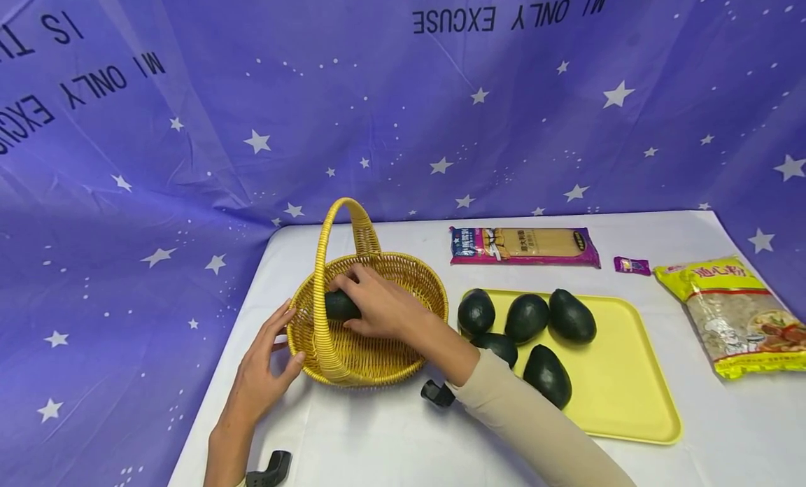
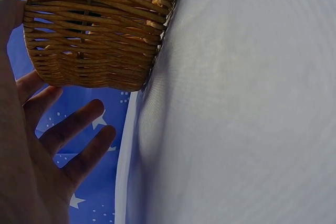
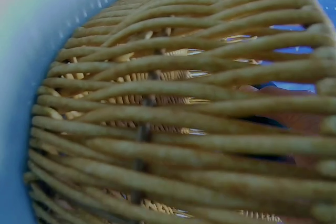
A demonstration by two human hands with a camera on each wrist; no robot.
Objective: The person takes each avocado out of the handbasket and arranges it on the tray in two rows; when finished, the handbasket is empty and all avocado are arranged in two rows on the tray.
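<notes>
A yellow wicker basket (image 1: 378, 361) with a tall hoop handle stands at the left of the table. Inside it, my right hand (image 1: 378, 301) grips a dark green avocado (image 1: 340, 306), partly hidden behind the handle. In the right wrist view the basket's woven wall (image 3: 173, 93) covers most of the hand. My left hand (image 1: 261, 368) is at the basket's left side, fingers spread, thumb and fingertips right at the rim. The left wrist view shows those fingers (image 2: 79, 124) extended beside the wicker. Several avocados (image 1: 527, 318) lie on a yellow tray (image 1: 623, 375) to the right.
Behind the tray lies a pack of noodles (image 1: 525, 246), with a small purple packet (image 1: 632, 266) beside it. A yellow-and-clear food bag (image 1: 737, 315) is at the table's right edge. A purple star-printed cloth (image 1: 403, 109) hangs behind the white table.
</notes>
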